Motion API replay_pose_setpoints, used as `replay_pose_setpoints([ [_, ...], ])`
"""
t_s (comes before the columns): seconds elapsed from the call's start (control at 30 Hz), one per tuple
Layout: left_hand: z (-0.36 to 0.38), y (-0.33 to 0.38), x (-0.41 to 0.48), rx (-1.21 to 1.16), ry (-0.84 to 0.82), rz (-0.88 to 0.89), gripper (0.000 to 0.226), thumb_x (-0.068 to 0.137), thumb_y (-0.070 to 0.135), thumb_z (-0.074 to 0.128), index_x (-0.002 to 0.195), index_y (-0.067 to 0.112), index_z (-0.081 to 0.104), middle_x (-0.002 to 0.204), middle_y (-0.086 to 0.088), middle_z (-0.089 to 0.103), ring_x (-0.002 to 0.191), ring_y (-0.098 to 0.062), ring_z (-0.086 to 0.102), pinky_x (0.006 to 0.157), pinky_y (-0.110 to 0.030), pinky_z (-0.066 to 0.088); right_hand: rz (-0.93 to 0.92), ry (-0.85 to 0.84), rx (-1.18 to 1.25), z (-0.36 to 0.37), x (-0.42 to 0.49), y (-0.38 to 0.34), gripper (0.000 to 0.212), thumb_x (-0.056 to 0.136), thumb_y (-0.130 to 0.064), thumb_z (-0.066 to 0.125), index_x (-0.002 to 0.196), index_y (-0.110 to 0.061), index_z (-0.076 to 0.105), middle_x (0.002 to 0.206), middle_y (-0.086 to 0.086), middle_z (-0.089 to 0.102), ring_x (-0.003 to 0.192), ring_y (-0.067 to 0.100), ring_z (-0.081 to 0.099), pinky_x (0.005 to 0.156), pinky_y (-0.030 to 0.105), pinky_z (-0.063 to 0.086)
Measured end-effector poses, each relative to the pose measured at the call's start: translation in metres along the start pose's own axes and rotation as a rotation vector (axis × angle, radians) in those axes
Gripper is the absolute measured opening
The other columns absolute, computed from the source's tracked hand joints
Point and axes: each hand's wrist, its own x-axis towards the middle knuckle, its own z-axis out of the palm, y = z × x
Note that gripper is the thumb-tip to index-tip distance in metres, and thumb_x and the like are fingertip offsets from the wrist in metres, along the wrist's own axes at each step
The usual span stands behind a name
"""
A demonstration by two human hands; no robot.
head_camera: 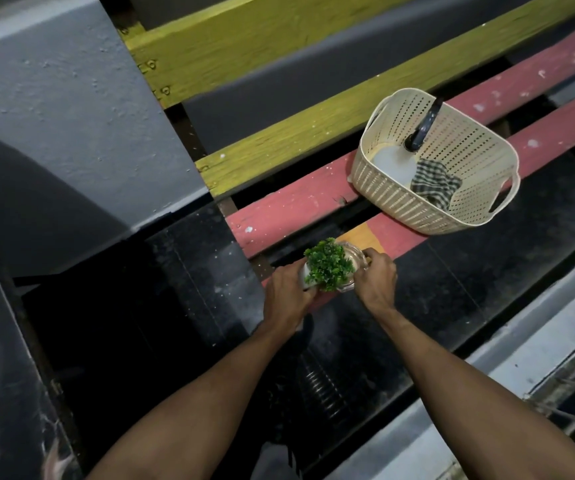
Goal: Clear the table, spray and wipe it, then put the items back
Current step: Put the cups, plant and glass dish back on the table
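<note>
Painted slats (296,202); both hands (287,299) (376,280) grip leafy plant (329,265), glass dish (350,256)

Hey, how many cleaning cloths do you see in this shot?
1. A checked cloth lies inside the cream basket on the red bench slats, beside a spray bottle. Another could be hidden under it or the bottle.

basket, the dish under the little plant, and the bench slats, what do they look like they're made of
Basket: cream plastic, probably; moulded rows of holes and a smooth rolled rim.
Dish: clear glass by its see-through, glinting rim, though clear plastic is possible.
Bench slats: painted wood, matte red and yellow, with chipped spots and grain showing.
</note>
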Motion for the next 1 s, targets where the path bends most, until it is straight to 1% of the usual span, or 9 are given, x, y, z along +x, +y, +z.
replay_pose_setpoints([
  [0.1, -0.007, 0.0, -0.002, -0.049, -0.024, -0.009, 0.047, 0.076, 0.045, 0.081, 0.119, 0.028, 0.074, 0.098, 0.006, 0.08, 0.084, -0.008, 0.072, 0.075, -0.03, 0.06, -0.001, 0.002, 0.017, -0.005, -0.004, -0.002, 0.029, 0.081, 0.002, 0.055, 0.104, -0.007, 0.071, 0.099, 0.017, 0.068, 0.086, 0.032, 0.062, 0.068, 0.03, 0.043],
  [0.2, -0.03, 0.0, -0.017, -0.173, -0.017, -0.058, 0.056, 0.07, 0.051, 0.08, 0.119, 0.025, 0.075, 0.099, 0.013, 0.079, 0.081, 0.005, 0.069, 0.073, -0.024, 0.058, -0.006, -0.006, 0.048, -0.02, -0.02, -0.019, 0.034, 0.08, 0.004, 0.054, 0.108, -0.005, 0.07, 0.104, 0.021, 0.066, 0.093, 0.037, 0.061, 0.073, 0.034, 0.044],
  [0.3, -0.072, 0.003, -0.034, -0.22, 0.022, -0.108, 0.058, 0.067, 0.039, 0.087, 0.121, 0.02, 0.074, 0.095, 0.007, 0.079, 0.079, -0.002, 0.071, 0.074, -0.029, 0.06, -0.013, -0.023, 0.097, -0.046, -0.042, -0.049, 0.039, 0.08, 0.004, 0.053, 0.114, -0.005, 0.068, 0.111, 0.022, 0.064, 0.104, 0.038, 0.058, 0.084, 0.038, 0.045],
  [0.43, -0.155, 0.025, -0.062, -0.349, 0.128, -0.149, 0.049, 0.063, 0.014, 0.097, 0.105, 0.012, 0.07, 0.084, 0.014, 0.071, 0.073, 0.016, 0.062, 0.07, -0.007, 0.047, -0.015, -0.071, 0.185, -0.083, -0.086, -0.103, 0.039, 0.077, 0.003, 0.054, 0.114, -0.007, 0.066, 0.11, 0.019, 0.064, 0.107, 0.037, 0.055, 0.087, 0.037, 0.041],
  [0.53, -0.227, 0.034, -0.088, -0.509, 0.206, -0.161, 0.058, 0.058, 0.017, 0.099, 0.107, 0.013, 0.067, 0.091, 0.005, 0.077, 0.081, 0.003, 0.068, 0.079, -0.021, 0.055, -0.089, -0.068, 0.213, -0.104, -0.127, -0.152, 0.035, 0.074, -0.002, 0.055, 0.105, -0.01, 0.069, 0.099, 0.017, 0.069, 0.098, 0.038, 0.061, 0.082, 0.037, 0.044],
  [0.63, -0.302, 0.03, -0.124, -0.585, 0.317, -0.172, 0.064, 0.062, -0.005, 0.094, 0.117, 0.01, 0.065, 0.098, -0.001, 0.076, 0.084, 0.004, 0.071, 0.083, -0.015, 0.056, -0.179, -0.054, 0.273, -0.116, -0.175, -0.207, 0.026, 0.076, -0.004, 0.06, 0.099, -0.011, 0.072, 0.094, 0.016, 0.072, 0.093, 0.037, 0.064, 0.078, 0.035, 0.045],
  [0.7, -0.351, 0.014, -0.153, -0.614, 0.388, -0.176, 0.063, 0.062, -0.009, 0.092, 0.116, 0.013, 0.069, 0.099, -0.003, 0.077, 0.084, 0.001, 0.072, 0.084, -0.019, 0.058, -0.227, -0.067, 0.307, -0.12, -0.211, -0.246, 0.025, 0.079, -0.002, 0.062, 0.101, -0.009, 0.073, 0.097, 0.018, 0.073, 0.093, 0.037, 0.065, 0.079, 0.038, 0.047],
  [0.8, -0.428, -0.027, -0.201, -0.61, 0.481, -0.145, 0.054, 0.059, 0.006, 0.097, 0.107, 0.021, 0.074, 0.101, -0.001, 0.08, 0.092, -0.013, 0.072, 0.09, -0.036, 0.058, -0.321, -0.117, 0.308, -0.11, -0.269, -0.3, 0.021, 0.08, -0.004, 0.063, 0.098, -0.011, 0.073, 0.093, 0.017, 0.073, 0.091, 0.037, 0.066, 0.077, 0.039, 0.049],
  [1.0, -0.566, -0.127, -0.285, -0.572, 0.622, -0.117, 0.058, 0.056, 0.032, 0.092, 0.11, 0.02, 0.073, 0.099, 0.002, 0.079, 0.093, -0.012, 0.071, 0.092, -0.035, 0.058, -0.44, -0.229, 0.249, -0.052, -0.397, -0.392, 0.01, 0.078, -0.014, 0.066, 0.087, -0.013, 0.071, 0.085, 0.01, 0.075, 0.085, 0.031, 0.068, 0.073, 0.032, 0.049],
])
